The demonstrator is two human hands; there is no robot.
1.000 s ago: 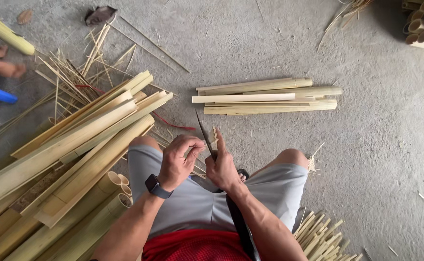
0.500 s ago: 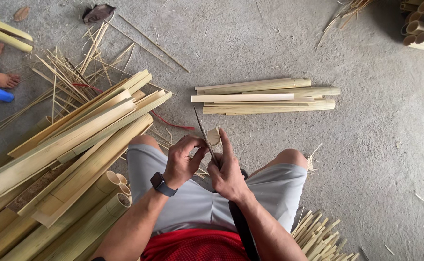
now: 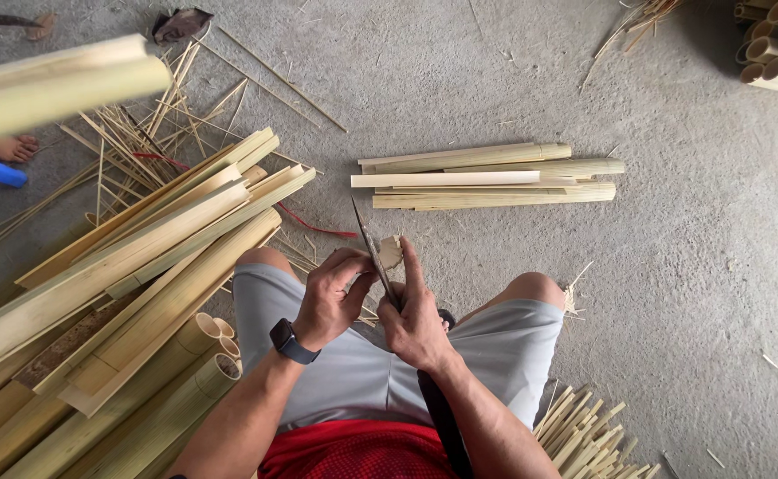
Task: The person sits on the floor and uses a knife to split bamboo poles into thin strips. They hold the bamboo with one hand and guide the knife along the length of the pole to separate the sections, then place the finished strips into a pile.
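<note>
My right hand (image 3: 416, 312) is closed around a long dark-handled knife (image 3: 369, 241), index finger stretched up along it. The thin blade points away from me and the handle runs back under my right forearm. A short pale bamboo piece (image 3: 391, 252) sits against the blade just above my fingertips. My left hand (image 3: 331, 297), with a black watch on its wrist, pinches in at the blade and the piece from the left. Both hands hover between my knees, above grey shorts.
Long split bamboo slats (image 3: 141, 248) are piled at my left, with round tubes (image 3: 216, 350) beside my thigh. A neat bundle of slats (image 3: 487, 177) lies ahead. Thin strips (image 3: 584, 435) lie at my right hip. Another person's foot (image 3: 7, 147) and a held pole (image 3: 52, 84) are at upper left.
My hands stay together on the knife and piece, barely shifting. The bamboo pole at upper left has swung further into view, and the foot has moved.
</note>
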